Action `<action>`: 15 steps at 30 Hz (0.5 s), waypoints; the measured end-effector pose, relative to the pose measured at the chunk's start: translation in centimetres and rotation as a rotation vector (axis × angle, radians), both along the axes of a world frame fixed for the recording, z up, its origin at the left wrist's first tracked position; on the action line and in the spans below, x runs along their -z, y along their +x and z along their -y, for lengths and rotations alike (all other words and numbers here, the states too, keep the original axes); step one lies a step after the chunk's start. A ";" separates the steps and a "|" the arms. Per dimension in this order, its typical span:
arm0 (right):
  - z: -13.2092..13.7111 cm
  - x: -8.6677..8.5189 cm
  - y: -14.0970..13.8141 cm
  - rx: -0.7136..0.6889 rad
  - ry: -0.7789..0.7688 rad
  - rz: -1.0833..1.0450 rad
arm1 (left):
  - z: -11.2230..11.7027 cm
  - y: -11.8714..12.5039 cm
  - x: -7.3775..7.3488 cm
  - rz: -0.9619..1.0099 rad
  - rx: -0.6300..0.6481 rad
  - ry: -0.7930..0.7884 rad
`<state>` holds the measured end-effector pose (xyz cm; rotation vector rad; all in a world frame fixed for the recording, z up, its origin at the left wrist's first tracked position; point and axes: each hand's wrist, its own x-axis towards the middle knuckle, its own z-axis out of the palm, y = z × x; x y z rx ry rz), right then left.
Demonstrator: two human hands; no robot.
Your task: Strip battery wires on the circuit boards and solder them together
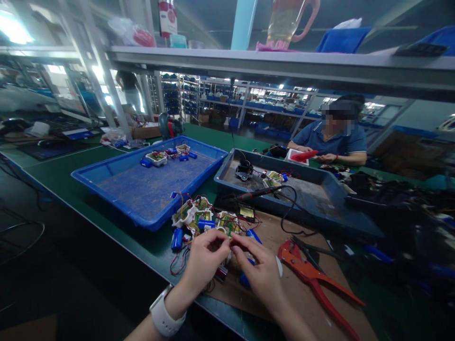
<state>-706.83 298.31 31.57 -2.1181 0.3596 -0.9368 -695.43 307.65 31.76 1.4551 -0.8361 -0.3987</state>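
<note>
My left hand [203, 259] and my right hand [261, 270] meet over a brown board [309, 303] at the bench's near edge. Both pinch a small wired part between fingertips; I cannot make out what it is. Just beyond my fingers lies a cluster of small circuit boards with white housings [194, 217], blue cylindrical cells [177, 238] and thin red wires. A white watch sits on my left wrist.
A bright blue tray [117, 184] with a few assemblies stands at left, a dark blue tray [320, 194] with a soldering iron [258, 192] at right. Red-handled cutters [313, 277] lie right of my hands. A person in a blue shirt [336, 139] works across the green bench.
</note>
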 end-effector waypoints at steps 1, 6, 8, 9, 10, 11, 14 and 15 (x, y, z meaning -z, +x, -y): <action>0.0 -0.1 0.0 -0.011 -0.008 0.009 | 0.0 0.0 0.0 0.004 0.004 -0.002; 0.2 -0.1 0.4 -0.014 0.174 0.056 | -0.1 -0.1 0.0 0.040 0.042 -0.022; 0.5 0.1 0.5 -0.012 0.218 0.088 | -0.1 -0.1 -0.1 0.061 0.065 -0.031; 0.6 0.1 0.6 -0.013 0.212 0.098 | -0.1 -0.2 -0.1 0.071 0.077 -0.033; 0.8 0.2 0.6 -0.014 0.195 0.100 | -0.1 -0.2 -0.1 0.080 0.086 -0.033; 0.9 0.2 0.5 -0.014 0.181 0.100 | -0.1 -0.2 -0.1 0.088 0.093 -0.030; 1.1 0.2 0.4 -0.008 0.140 0.090 | -0.3 -0.2 0.0 0.093 0.108 -0.010; 1.1 0.2 0.4 -0.007 0.125 0.084 | -0.3 -0.2 0.0 0.087 0.113 -0.003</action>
